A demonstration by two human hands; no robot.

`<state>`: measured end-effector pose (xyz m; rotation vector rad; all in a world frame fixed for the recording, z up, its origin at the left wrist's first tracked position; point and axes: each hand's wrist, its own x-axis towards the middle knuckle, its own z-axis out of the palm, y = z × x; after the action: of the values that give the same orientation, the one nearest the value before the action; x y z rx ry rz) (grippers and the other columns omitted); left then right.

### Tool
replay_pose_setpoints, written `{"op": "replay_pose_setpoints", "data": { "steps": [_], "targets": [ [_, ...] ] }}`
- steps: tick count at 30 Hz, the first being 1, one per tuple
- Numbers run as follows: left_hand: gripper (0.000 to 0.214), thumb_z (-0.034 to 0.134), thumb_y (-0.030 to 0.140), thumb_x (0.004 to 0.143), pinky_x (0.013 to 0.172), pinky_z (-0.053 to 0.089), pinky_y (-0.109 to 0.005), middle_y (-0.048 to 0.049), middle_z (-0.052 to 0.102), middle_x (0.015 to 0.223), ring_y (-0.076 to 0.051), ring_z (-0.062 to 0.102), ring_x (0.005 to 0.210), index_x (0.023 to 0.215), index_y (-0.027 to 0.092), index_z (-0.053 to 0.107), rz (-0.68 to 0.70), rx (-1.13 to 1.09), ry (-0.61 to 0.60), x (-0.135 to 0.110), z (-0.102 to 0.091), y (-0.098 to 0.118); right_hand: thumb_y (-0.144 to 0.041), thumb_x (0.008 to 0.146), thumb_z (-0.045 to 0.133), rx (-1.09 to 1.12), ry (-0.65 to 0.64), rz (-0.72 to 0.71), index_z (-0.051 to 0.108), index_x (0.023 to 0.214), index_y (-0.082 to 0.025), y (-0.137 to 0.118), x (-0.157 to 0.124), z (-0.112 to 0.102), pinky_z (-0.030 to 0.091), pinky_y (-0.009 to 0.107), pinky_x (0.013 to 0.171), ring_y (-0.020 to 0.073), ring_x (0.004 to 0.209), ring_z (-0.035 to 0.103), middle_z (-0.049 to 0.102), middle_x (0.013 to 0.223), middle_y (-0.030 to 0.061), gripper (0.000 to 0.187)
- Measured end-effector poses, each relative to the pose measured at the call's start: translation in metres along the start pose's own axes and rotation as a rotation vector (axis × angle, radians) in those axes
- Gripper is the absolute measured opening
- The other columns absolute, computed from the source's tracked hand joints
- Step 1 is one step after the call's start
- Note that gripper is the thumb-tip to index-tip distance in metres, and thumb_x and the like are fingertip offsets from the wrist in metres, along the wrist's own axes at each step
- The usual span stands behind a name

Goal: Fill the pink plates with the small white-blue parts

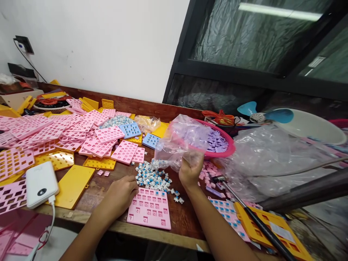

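Observation:
My right hand (191, 170) is closed on the gathered lower part of a clear plastic bag (176, 143), lifted beside a heap of white-and-blue keyboard switches (152, 177). Some switches lie in the bag's drooping mouth, over the heap. Curled fingers of my left hand (119, 197) rest at the upper left corner of a pink plate with square sockets (149, 212); what they pinch, if anything, is hidden. A couple of blue switches sit in the plate's top row, and its other sockets show pink.
Pink grid plates (57, 127) and yellow panels (74, 185) pile up on the left. A white power bank (42, 185) lies there, cabled. Behind the bag stands a pink basin (230, 145) of purple pieces. A dark metal rod (261, 221) slants across the right side.

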<state>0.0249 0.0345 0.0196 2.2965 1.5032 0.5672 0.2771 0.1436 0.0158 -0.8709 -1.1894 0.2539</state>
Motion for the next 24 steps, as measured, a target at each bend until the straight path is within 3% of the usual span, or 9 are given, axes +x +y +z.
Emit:
{"op": "replay_pose_setpoints", "data": {
  "steps": [4,11,16,19,21,24],
  "targets": [
    [0.019,0.051,0.018,0.096,0.076,0.040,-0.028,-0.0024,0.066,0.093,-0.018,0.063,0.088,0.084,0.022,0.066,-0.008,-0.038,0.018,-0.002,0.003,-0.002,-0.032,0.088,0.067,-0.069,-0.125,-0.171,0.053,0.099,-0.024,0.006,-0.004,-0.004,0.051,0.032,0.075,0.0164,0.079,0.060,0.060,0.090,0.0004,0.020],
    [0.014,0.056,0.031,0.096,0.081,0.046,-0.031,-0.0044,0.067,0.102,-0.021,0.064,0.094,0.099,0.025,0.067,0.038,-0.099,0.051,-0.006,0.002,-0.009,-0.039,0.090,0.065,-0.096,-0.213,-0.166,0.053,0.108,-0.026,0.007,-0.002,-0.011,0.054,0.038,0.073,0.0213,0.083,0.064,0.065,0.095,0.0034,0.025],
    [0.041,0.061,0.045,0.094,0.098,0.048,-0.037,-0.0098,0.063,0.131,-0.027,0.060,0.118,0.129,0.025,0.058,-0.016,-0.322,0.190,0.000,-0.004,-0.007,-0.039,0.092,0.060,-0.167,-0.319,-0.243,0.055,0.107,-0.025,-0.004,-0.001,-0.014,0.054,0.040,0.079,0.0229,0.087,0.065,0.066,0.098,0.0053,0.021],
    [0.074,0.069,0.049,0.087,0.108,0.043,-0.043,-0.0134,0.052,0.148,-0.031,0.052,0.133,0.150,0.024,0.039,-0.025,-0.467,0.183,0.019,-0.012,0.000,-0.041,0.093,0.058,-0.152,-0.391,-0.150,0.057,0.106,-0.024,-0.015,0.000,-0.012,0.053,0.039,0.082,0.0228,0.089,0.065,0.067,0.099,0.0054,0.022],
    [0.084,0.074,0.048,0.083,0.109,0.043,-0.043,-0.0134,0.052,0.149,-0.032,0.052,0.133,0.154,0.024,0.035,0.024,-0.570,0.144,0.041,-0.018,0.005,-0.043,0.089,0.064,-0.076,-0.425,-0.026,0.057,0.108,-0.023,-0.020,0.001,-0.009,0.053,0.035,0.080,0.0215,0.087,0.065,0.067,0.098,0.0042,0.028],
    [0.060,0.072,0.049,0.084,0.099,0.050,-0.040,-0.0116,0.068,0.128,-0.030,0.063,0.116,0.136,0.020,0.059,0.107,-0.726,0.048,0.078,-0.020,0.009,-0.044,0.082,0.074,0.110,-0.416,0.142,0.055,0.109,-0.023,-0.022,0.005,-0.005,0.054,0.033,0.080,0.0206,0.089,0.066,0.067,0.103,0.0051,0.040]
  ]
}}
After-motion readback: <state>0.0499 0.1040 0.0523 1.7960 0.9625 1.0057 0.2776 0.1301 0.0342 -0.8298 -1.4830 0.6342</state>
